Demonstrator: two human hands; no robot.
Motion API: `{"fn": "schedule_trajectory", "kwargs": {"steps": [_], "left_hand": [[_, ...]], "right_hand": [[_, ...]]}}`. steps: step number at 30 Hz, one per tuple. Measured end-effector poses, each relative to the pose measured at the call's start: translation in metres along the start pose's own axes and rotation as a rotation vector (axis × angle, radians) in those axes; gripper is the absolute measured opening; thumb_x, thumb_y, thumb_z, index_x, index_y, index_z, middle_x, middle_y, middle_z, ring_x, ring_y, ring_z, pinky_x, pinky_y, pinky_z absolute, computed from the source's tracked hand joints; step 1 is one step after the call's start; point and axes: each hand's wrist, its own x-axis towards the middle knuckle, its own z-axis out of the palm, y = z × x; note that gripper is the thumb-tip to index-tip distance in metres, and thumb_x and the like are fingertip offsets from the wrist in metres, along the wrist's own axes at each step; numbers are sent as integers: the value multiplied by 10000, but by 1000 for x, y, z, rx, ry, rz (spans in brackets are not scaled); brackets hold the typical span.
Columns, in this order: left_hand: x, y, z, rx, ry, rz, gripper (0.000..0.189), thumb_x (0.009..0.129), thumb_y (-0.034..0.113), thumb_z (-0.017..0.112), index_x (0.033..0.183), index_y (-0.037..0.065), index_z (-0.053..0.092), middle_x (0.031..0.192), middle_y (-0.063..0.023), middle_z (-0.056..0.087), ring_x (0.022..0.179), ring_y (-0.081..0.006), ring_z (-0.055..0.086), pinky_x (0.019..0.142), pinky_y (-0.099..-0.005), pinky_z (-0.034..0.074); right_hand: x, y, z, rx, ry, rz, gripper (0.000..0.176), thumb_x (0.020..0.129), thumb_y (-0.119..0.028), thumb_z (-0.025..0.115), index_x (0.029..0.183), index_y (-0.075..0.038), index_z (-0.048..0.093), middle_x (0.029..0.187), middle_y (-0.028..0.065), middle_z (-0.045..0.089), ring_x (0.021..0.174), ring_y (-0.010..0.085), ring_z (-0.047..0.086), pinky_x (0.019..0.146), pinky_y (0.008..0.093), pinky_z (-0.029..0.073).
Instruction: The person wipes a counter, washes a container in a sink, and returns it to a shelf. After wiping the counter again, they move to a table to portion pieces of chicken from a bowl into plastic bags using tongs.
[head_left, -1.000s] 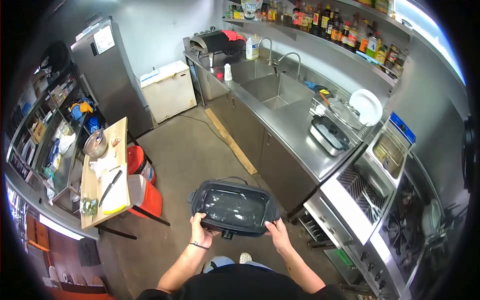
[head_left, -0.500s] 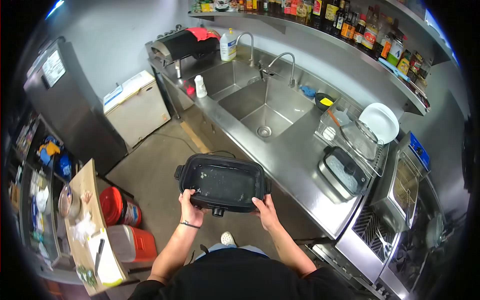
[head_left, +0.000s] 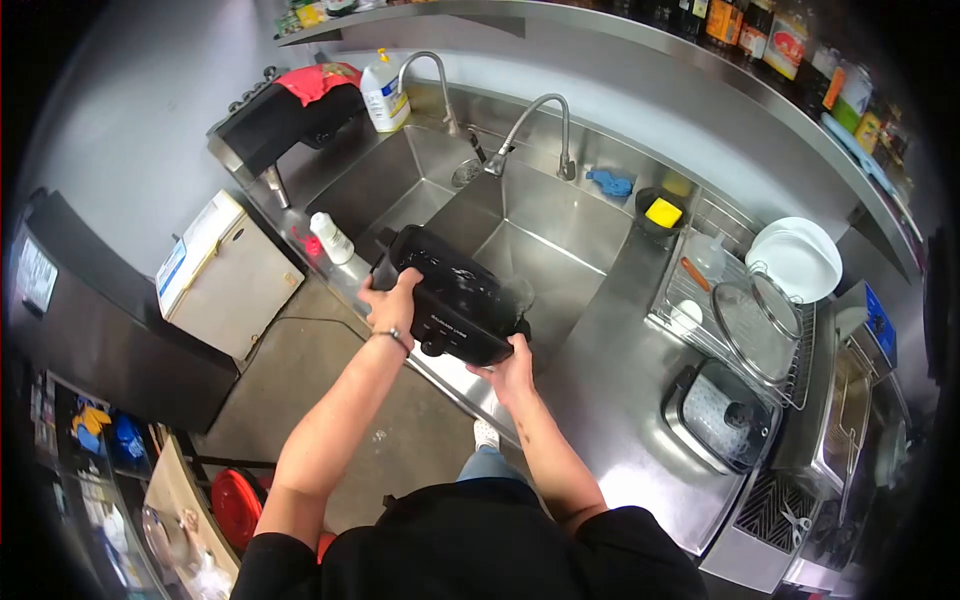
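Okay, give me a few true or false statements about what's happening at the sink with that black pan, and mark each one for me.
1. Both the left hand and the right hand grip the black pan. True.
2. The pan is held level above the floor. False: it is tilted over the sink.
3. A yellow sponge sits beside the sink, on the side toward the rack. True.
4. The white plate lies in the sink basin. False: it stands in the drying rack on the counter.
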Motion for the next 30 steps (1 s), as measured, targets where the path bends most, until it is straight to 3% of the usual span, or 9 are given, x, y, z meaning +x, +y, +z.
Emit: {"fn": "schedule_trajectory", "kwargs": {"steps": [2,7,18,22,24,26,28,29,30], "left_hand": [[12,22,34,72,10,-17,946,575,309,716,1358,188,198,1236,-270,324,1028,-358,488,871,-422,439],[32,58,91,419,49,13,933,564,305,721,1347,211,223,1228,-264,288,1034,-400,466,908,-445,409],[82,34,131,722,-23,276,924,573,309,731,1339,216,222,1215,-289,293,1072,-462,402,946,-469,353],[136,12,99,485,-113,147,904,593,300,727,1334,203,218,1227,-246,339,1063,-396,445,907,-440,399],[160,-21,81,-88,-242,-48,868,608,292,703,1323,203,220,1228,-183,369,1043,-348,471,832,-489,434],[156,-19,65,-98,-272,-279,840,615,290,667,1317,222,211,1221,-145,368,1019,-339,482,748,-554,439],[164,-39,61,-140,-217,-435,836,619,295,640,1322,241,191,1224,-127,371,1026,-340,477,717,-601,418],[178,-62,59,-168,-250,-465,833,628,322,623,1328,252,178,1238,-128,366,1038,-356,471,725,-594,417],[178,-67,62,-175,-249,-472,833,628,322,623,1328,252,178,1238,-128,366,1038,-356,471,725,-594,417]], "right_hand": [[32,-4,8,138,-8,90,507,837,-377,375,1168,-2,456,1170,196,522,1030,319,533,848,535,443],[77,-7,33,375,66,137,502,877,-375,265,1213,-40,426,1226,165,509,1085,343,521,908,552,416],[141,35,42,777,189,248,458,881,-344,270,1155,-40,476,1211,168,514,1090,330,512,924,556,414],[148,26,27,470,171,193,485,872,-382,337,1207,-48,445,1275,159,461,1150,334,460,938,575,387],[156,-1,9,278,183,167,539,866,-432,379,1250,-57,423,1308,155,431,1167,342,443,945,580,369],[157,-40,-9,-54,231,255,744,822,-575,455,1353,-72,323,1375,145,352,1229,354,378,970,578,317],[177,-83,-25,-476,429,110,935,766,-684,476,1420,-75,201,1442,145,258,1277,368,315,990,584,263],[199,-111,-45,-585,470,44,911,814,-646,446,1432,-54,135,1478,153,184,1334,338,230,1044,523,219],[222,-140,-43,-712,497,-220,831,860,-555,447,1425,-28,141,1473,180,183,1351,320,196,1071,436,187]]}}
